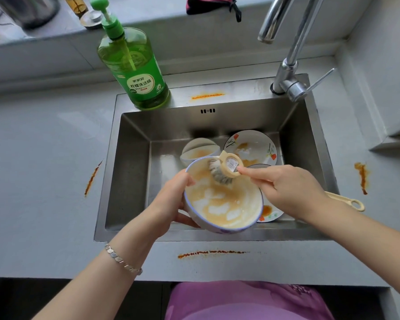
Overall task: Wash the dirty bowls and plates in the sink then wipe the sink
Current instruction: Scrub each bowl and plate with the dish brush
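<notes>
bowl (224, 209), centre: white, blue rim, orange-brown smears | plate (256, 144), right of centre: white, red-orange flowers, green leaves | brush (229, 167): cream head, grey bristles | bottle (139, 75), upper left: green, white label | counter (44, 181): grey, orange streaks

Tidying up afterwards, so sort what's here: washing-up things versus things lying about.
Job: left hand, blue-rimmed bowl, right hand, dish brush, white bowl, flowered plate, sink, detergent bottle, tap.
Lying about: pink cloth, glass jar, metal lid, all on the ledge.

A pale grey worktop (44, 169), streaked with orange stains (91, 179), meets a grey ledge (171, 21) behind and a wall (383, 65) at right.
</notes>
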The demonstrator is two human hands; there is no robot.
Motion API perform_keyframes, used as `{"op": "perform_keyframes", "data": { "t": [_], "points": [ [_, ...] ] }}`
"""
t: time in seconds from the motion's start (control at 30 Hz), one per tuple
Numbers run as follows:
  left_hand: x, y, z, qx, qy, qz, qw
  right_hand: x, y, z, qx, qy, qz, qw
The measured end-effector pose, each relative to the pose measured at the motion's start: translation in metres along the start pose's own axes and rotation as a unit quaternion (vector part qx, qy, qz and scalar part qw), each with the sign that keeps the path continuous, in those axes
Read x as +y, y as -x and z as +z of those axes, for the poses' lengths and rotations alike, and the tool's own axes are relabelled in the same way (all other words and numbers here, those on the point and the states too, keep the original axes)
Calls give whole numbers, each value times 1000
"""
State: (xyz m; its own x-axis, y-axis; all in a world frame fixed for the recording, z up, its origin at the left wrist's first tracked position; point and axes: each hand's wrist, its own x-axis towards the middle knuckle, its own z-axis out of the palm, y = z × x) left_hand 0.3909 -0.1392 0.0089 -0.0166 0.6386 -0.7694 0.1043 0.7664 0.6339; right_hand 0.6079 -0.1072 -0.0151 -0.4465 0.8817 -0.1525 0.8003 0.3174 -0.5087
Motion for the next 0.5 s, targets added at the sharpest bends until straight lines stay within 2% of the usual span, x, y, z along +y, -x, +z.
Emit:
{"op": "perform_keyframes", "data": {
  "t": [0.17,0.33,0.43,0.5],
  "points": [
    [-2,-1,8,-4,8,-2,1000,-24,-5,6,-25,23,-20,999],
    [-3,-2,-6,44,20,-17,999,-3,1,-13,-45,-17,39,998],
    [-6,-3,-8,57,8,-43,997,-5,0,-20,17,-82,44,995],
    [-6,-2,-3,46,-22,-31,998,-13,-6,-20,16,-80,38,996]
  ]
}}
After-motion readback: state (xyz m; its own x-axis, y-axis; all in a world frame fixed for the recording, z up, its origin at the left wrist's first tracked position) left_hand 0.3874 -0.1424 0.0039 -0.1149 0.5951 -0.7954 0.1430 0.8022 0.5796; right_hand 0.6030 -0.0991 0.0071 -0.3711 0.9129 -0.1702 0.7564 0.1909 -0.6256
